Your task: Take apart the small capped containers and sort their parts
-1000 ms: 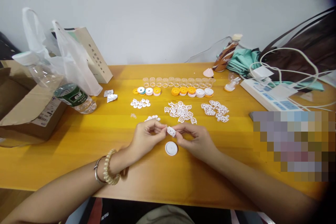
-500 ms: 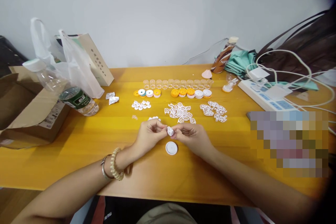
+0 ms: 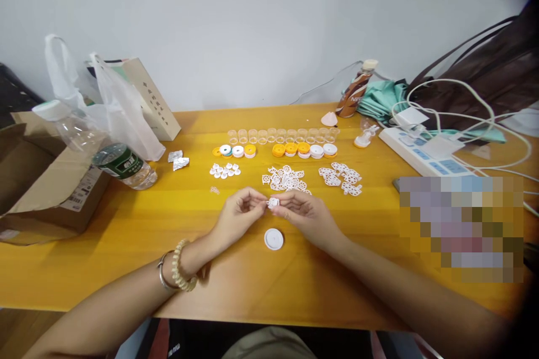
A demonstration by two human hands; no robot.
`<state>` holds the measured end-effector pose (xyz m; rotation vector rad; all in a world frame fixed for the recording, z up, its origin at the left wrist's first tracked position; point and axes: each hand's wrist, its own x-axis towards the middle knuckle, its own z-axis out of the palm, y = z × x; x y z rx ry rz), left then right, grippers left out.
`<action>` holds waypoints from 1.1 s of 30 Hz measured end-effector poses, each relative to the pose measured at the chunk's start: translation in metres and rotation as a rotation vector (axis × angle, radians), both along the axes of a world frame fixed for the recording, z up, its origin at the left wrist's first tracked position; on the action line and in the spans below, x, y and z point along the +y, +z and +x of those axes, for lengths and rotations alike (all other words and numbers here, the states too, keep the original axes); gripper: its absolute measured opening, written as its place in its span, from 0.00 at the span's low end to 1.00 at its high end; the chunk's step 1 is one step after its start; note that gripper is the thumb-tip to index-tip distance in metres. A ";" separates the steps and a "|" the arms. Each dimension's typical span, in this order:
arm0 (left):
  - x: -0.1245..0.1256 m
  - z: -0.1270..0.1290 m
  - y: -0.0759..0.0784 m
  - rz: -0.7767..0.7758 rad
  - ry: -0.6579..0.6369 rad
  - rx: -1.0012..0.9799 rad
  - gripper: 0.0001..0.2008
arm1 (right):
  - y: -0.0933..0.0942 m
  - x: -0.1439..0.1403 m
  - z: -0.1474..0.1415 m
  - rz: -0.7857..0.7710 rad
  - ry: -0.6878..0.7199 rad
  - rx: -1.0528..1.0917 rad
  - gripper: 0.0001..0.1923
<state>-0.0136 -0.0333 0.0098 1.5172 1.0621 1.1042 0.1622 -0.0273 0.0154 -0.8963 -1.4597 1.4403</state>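
Between the fingertips of my left hand (image 3: 243, 212) and my right hand (image 3: 309, 214) is a small white plastic piece (image 3: 273, 202), pinched from both sides above the table. Its exact kind is too small to make out. Just below it on the table lies a round white disc (image 3: 273, 239) with a raised rim. Past my fingers spreads a pile of white openwork plastic pieces (image 3: 287, 178), with a second group of openwork pieces (image 3: 340, 177) to its right. Small white round parts (image 3: 225, 170) lie in a cluster at the left.
Clear cups (image 3: 281, 136) stand in a row at the back, behind orange and white round lids (image 3: 290, 149). On the left are a cardboard box (image 3: 46, 196), a water bottle (image 3: 126, 165) and foil scraps (image 3: 180, 161). A power strip (image 3: 421, 152) with cables sits at the right.
The small white piece has turned between my fingertips, and my right fingers now reach over its far side. The view has shifted slightly.
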 end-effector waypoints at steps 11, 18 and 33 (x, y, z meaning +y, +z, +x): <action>-0.003 -0.006 0.008 0.412 -0.125 0.274 0.13 | 0.002 0.004 0.003 -0.122 0.082 0.046 0.06; -0.005 -0.004 0.017 0.449 -0.150 0.277 0.09 | 0.001 0.004 0.005 -0.138 0.160 0.098 0.08; -0.006 -0.001 0.005 0.310 -0.131 0.163 0.09 | -0.002 0.006 0.003 -0.260 0.108 0.117 0.08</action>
